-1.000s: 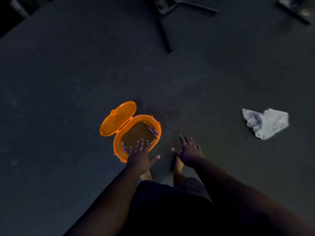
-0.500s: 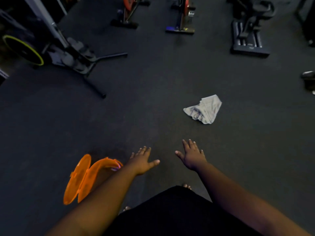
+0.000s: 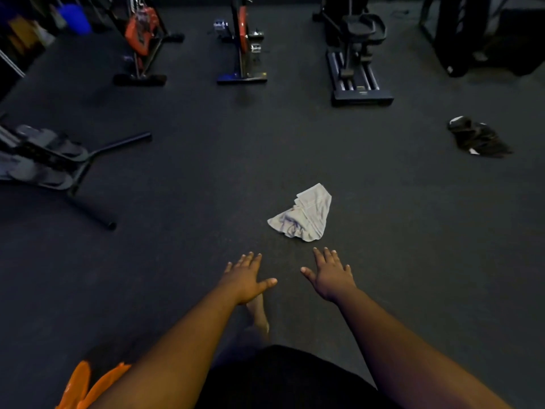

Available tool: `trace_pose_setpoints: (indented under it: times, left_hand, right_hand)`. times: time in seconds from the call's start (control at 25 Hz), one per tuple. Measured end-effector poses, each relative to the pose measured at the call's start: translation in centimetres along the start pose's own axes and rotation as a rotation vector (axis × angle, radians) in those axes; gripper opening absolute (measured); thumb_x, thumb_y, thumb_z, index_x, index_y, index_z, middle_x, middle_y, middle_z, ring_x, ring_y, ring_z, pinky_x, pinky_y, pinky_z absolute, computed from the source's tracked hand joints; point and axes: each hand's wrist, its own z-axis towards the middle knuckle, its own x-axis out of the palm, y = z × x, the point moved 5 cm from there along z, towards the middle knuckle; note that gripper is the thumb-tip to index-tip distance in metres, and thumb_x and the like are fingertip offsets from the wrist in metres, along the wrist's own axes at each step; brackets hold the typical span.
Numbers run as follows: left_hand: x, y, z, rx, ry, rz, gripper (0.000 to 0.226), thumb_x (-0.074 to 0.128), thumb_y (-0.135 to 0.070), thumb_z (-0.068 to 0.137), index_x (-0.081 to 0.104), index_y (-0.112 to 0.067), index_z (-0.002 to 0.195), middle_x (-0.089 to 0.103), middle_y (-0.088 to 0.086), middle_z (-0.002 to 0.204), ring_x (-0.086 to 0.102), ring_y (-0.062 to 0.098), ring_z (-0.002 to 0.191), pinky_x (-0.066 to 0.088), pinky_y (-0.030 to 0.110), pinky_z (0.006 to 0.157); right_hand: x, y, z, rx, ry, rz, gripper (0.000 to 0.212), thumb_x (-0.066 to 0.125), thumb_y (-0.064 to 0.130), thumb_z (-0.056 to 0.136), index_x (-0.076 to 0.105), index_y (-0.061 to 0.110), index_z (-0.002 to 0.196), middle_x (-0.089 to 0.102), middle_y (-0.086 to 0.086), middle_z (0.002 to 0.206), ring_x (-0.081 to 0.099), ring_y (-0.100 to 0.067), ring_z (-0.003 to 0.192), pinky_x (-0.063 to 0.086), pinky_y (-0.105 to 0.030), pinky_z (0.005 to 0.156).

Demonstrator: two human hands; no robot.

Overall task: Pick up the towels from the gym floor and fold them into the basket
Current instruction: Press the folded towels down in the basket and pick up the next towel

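Lettering shows on the frame of the red exercise bike [image 3: 138, 33] at the far left of the row, but it is too blurred to read; no other writing can be made out. Left hand [image 3: 246, 278] is stretched forward above the dark gym floor [image 3: 177, 261], palm down, fingers straight and a little spread, thumb out to the side, holding nothing and touching nothing. Right hand [image 3: 331, 277] mirrors it just beside, flat and spread wide, also empty. Ahead of both hands, a little nearer the right one, a crumpled white towel [image 3: 303, 215] lies alone on the floor, apart from the fingertips. At the lower left corner, partly hidden behind the left forearm, the orange basket [image 3: 85, 385] shows only its rim and lid edge. A rowing machine [image 3: 44, 160] with black legs sits at the left edge. Farther back, right of the red bike, stand a second bike [image 3: 244, 48] on a blue base and a dark stepper machine [image 3: 356, 63]. A dark crumpled cloth [image 3: 477, 137] lies well to the right, far from the white towel. A bare foot [image 3: 258, 314] shows below the left hand.
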Motion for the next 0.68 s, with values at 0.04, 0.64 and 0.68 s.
trace_pose_setpoints:
  times: [0.04,0.64,0.68]
  left_hand:
    - [-1.1,-0.5,2.5,0.006,0.012,0.004,0.096,0.037,-0.075,0.096,-0.002,-0.022,0.165,-0.004,0.004,0.173,-0.001,0.023,0.159,0.004,0.05,0.128]
    - [-2.7,4.6,52.8,-0.052,0.223,0.0,0.096,0.039,-0.074,0.096,0.0,-0.021,0.165,-0.004,0.004,0.173,0.004,0.024,0.159,0.01,0.05,0.127]
    - [-1.0,5.4,55.4,-0.063,0.24,0.009,0.096,0.038,-0.075,0.096,-0.001,-0.021,0.165,-0.005,0.004,0.173,0.002,0.024,0.159,0.009,0.051,0.127]
  right_hand:
    - [-0.8,-0.6,2.2,0.01,0.004,0.002,0.082,0.031,0.072,0.098,0.008,0.028,0.164,0.001,-0.003,0.173,-0.002,-0.024,0.159,0.013,-0.059,0.123]
    - [4.8,-8.2,48.1,0.203,0.197,0.045,0.073,0.041,0.066,0.099,0.035,0.021,0.156,0.04,-0.006,0.16,0.031,-0.028,0.15,0.035,-0.048,0.116]
    - [6.7,-9.5,50.8,0.21,0.211,0.023,0.07,0.044,0.065,0.099,0.039,0.021,0.154,0.047,-0.007,0.154,0.038,-0.029,0.145,0.039,-0.047,0.111]
